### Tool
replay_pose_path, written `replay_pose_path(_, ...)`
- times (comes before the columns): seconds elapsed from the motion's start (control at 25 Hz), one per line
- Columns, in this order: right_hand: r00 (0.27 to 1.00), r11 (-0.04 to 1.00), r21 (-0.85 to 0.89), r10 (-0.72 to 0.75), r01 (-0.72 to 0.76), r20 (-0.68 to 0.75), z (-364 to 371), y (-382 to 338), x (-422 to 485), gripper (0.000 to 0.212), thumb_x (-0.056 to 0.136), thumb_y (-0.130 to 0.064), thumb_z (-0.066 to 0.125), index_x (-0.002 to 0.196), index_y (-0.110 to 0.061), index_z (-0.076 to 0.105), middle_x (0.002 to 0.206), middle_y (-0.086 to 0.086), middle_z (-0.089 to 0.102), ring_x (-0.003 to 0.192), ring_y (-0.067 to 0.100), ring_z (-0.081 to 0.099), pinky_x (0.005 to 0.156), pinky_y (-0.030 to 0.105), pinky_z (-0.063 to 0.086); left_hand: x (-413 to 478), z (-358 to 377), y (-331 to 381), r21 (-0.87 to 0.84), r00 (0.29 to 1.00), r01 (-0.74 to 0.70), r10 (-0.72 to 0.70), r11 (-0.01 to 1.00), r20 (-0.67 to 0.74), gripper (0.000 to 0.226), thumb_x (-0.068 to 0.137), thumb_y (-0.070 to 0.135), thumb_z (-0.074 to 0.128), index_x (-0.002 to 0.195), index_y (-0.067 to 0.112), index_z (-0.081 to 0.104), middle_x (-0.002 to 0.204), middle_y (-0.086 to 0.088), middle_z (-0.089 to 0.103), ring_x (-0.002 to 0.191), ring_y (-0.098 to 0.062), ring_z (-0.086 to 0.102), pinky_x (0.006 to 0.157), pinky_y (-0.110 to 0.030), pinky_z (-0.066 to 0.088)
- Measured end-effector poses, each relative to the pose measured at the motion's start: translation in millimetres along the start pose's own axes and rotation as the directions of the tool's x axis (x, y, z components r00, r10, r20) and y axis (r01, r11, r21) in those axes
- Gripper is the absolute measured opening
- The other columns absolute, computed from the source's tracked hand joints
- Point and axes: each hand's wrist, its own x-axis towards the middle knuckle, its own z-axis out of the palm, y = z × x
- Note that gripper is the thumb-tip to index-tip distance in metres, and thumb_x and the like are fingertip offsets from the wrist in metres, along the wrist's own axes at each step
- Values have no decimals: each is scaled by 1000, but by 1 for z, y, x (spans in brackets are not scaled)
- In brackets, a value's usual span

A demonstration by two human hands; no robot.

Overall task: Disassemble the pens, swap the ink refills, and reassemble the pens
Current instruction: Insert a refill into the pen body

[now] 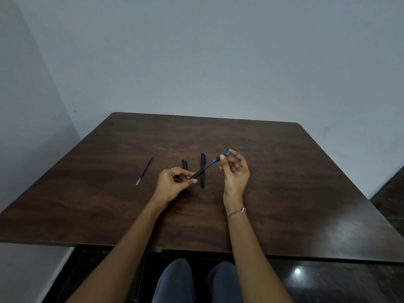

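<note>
Both bare forearms extended forward, converging. Left hand [175, 182]: fingers [179, 171] curled, gripping slim black pen barrel [197, 173]. Right hand [236, 171]: palm turned up, thumb and forefinger pinching translucent blue pen tip section [226, 154].

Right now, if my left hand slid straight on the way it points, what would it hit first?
Probably the black pen lying just right of it, if the left hand is low enough; otherwise the right hand.

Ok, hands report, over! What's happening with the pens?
Left hand grips black plastic pen barrel. Right hand pinches the blue end piece sticking out of it. Thin blue refill lies loose on dark wooden table. Nothing blocking.
</note>
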Motion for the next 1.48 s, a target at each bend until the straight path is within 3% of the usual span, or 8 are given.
replay_pose_path(0.28,980,986,-163,10,23,197,3,7,-6,28,77,-3,74,93,-24,63,85,-2,68,83,14,66,78,30,55,0,-1,-2,9,1000,-12,13,1000,-18,23,70,12,81,83,29,73,70,-2,65,63,-2,56,64,-13,47)
replay_pose_path(0.56,976,987,-159,54,-20,210,3,5,-8,28,75,-9,77,89,-27,62,86,3,68,85,20,67,81,42,55,0,-2,-1,16,999,10,-9,1000,-34,24,68,15,82,80,34,72,79,7,71,76,-2,63,68,-12,47)
replay_pose_path(0.72,972,985,-167,86,-50,220,3,6,-8,24,76,-9,77,88,-23,61,84,2,67,84,20,67,80,38,56,-1,-1,-1,30,999,-31,32,999,-41,24,67,13,83,79,31,72,76,7,70,71,0,62,66,-7,46)
replay_pose_path(0.88,956,981,-170,138,-95,261,3,6,-9,18,77,-10,76,88,-20,64,76,-8,70,76,7,68,68,20,54,-1,-1,0,27,998,-47,48,999,-31,26,66,11,83,77,32,71,74,9,69,67,0,62,63,-7,47)
replay_pose_path(1.0,932,981,-87,194,-175,308,4,7,-8,16,84,-14,69,97,-23,68,90,-7,73,90,8,68,73,19,52,0,-1,-2,12,998,-49,50,999,-35,26,66,12,83,76,34,71,66,13,68,65,1,60,62,-8,46)
replay_pose_path(1.16,862,930,114,272,-349,428,3,9,-6,28,94,-6,51,112,-21,67,112,8,71,108,20,65,84,25,53,1,-1,-5,-7,999,-37,36,999,-29,24,66,14,84,76,33,72,62,18,67,60,2,59,59,-7,45)
replay_pose_path(1.28,860,933,108,266,-343,435,2,8,-5,30,93,-2,53,113,-18,67,107,10,72,100,20,69,82,26,55,1,-1,-6,-2,1000,-19,19,1000,12,22,66,17,84,77,32,72,62,17,68,59,2,60,60,-9,47)
replay_pose_path(1.48,898,956,6,273,-293,345,4,6,-6,28,85,-1,63,107,-19,67,89,0,76,86,10,70,72,20,55,1,1,-7,-22,994,19,-17,1000,106,15,68,19,83,80,23,74,60,8,68,58,-1,61,59,-12,49)
